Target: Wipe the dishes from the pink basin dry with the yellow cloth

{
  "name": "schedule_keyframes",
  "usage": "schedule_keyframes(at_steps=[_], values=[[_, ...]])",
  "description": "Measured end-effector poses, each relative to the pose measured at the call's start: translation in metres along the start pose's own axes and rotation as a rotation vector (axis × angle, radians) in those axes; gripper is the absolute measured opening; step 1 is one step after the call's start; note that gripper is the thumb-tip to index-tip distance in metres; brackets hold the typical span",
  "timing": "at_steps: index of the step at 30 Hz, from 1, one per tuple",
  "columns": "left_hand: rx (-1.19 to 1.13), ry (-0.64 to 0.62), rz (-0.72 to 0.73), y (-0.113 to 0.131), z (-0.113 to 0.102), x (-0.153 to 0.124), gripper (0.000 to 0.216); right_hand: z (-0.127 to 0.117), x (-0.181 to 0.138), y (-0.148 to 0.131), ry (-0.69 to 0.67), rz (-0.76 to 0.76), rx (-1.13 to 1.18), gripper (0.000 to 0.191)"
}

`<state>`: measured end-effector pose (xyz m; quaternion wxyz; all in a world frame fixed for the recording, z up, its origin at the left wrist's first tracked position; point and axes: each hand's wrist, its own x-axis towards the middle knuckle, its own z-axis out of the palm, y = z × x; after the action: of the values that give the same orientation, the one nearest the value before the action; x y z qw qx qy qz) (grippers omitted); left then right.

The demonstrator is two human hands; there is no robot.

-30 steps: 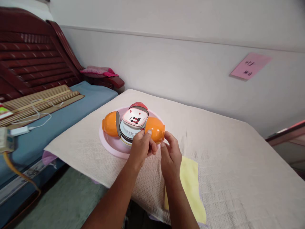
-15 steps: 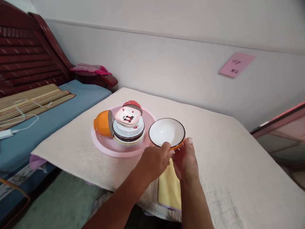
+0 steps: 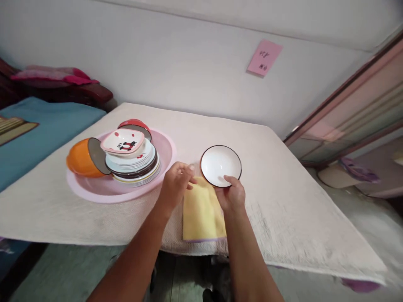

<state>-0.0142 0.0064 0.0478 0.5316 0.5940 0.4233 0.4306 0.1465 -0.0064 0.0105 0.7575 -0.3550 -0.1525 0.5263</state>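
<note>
My right hand (image 3: 232,195) grips the near rim of a bowl (image 3: 221,165) with a white inside and a dark rim, held just above the table. My left hand (image 3: 175,184) hovers with curled fingers over the far corner of a yellow cloth (image 3: 201,212) that lies flat at the table's near edge. It seems to hold nothing. To the left, a pink tray (image 3: 94,191) carries a stack of plates (image 3: 134,167) topped by a small patterned dish (image 3: 122,141), an orange bowl (image 3: 82,158) on its side, and a red bowl (image 3: 134,125) behind.
The table (image 3: 283,209) is covered by a cream textured cloth and stands against a white wall with a pink note (image 3: 263,57). A blue mattress (image 3: 40,121) lies to the left. A glass-fronted frame (image 3: 352,113) leans at the right.
The bowl has moved right, away from the tray, and now only my right hand holds it. My left hand let go and shifted over the yellow cloth. The view swung right.
</note>
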Motion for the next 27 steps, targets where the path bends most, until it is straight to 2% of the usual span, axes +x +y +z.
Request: schedule_keyframes(at_steps=[2,4,8,12,17,19,23,27], values=[[-0.138,0.003,-0.166,0.001,0.005,0.005,0.045,-0.013,0.002,-0.003,0.036,-0.043,-0.02,0.034],[-0.194,-0.084,-0.267,0.003,0.014,0.006,0.055,-0.023,0.002,-0.003,0.025,-0.044,-0.039,0.03],[-0.226,-0.258,-0.272,0.001,0.034,0.002,0.058,-0.021,-0.006,-0.002,-0.028,0.075,-0.017,0.022],[-0.392,-0.326,-0.332,-0.006,0.043,0.0,0.057,-0.01,-0.014,-0.008,-0.013,0.178,0.045,0.022],[-0.496,-0.402,-0.388,-0.01,0.05,0.003,0.061,-0.01,-0.018,-0.019,-0.047,0.205,0.024,0.023],[-0.467,-0.395,-0.383,-0.011,0.053,0.003,0.058,-0.012,-0.018,-0.021,-0.064,0.202,0.01,0.025],[-0.412,-0.256,-0.302,-0.012,0.059,0.003,0.05,-0.017,-0.016,-0.019,-0.074,0.131,-0.027,0.024],[-0.48,-0.173,-0.267,-0.014,0.059,0.001,0.049,-0.015,-0.019,-0.017,-0.148,0.045,-0.092,0.025]])
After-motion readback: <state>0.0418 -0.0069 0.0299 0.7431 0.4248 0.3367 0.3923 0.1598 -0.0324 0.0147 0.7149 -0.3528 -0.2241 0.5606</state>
